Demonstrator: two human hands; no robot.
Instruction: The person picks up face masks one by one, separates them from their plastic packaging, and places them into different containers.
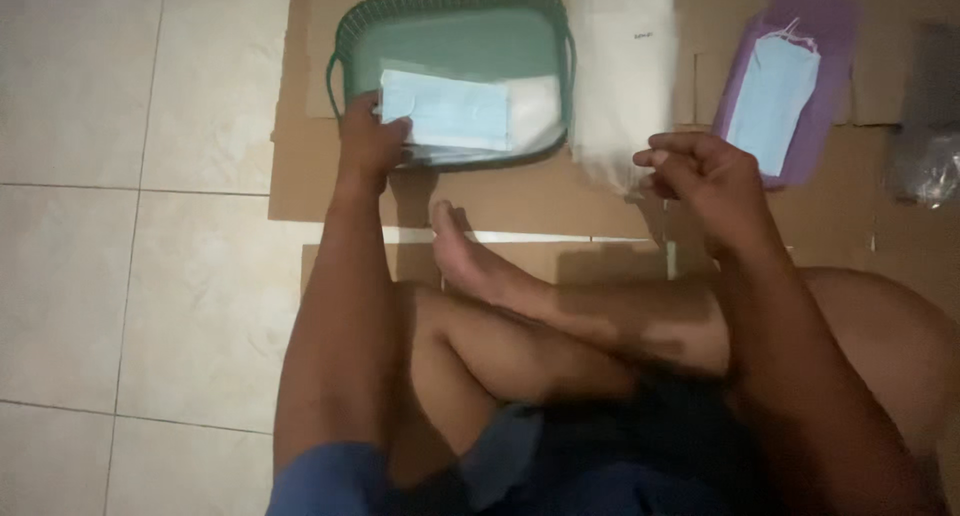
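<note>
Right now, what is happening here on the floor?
A person sits cross-legged on flattened cardboard laid over a tiled floor. The left hand rests on a light blue face mask lying in a green plastic basket. The right hand is loosely closed beside a stack of clear plastic bags; whether it holds anything is unclear. Further right, more blue masks lie on a purple sheet.

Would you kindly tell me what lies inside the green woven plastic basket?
Inside the green woven plastic basket lies a light blue face mask on a clear packet, which the left hand touches. Whatever lies beneath them is covered.
</note>
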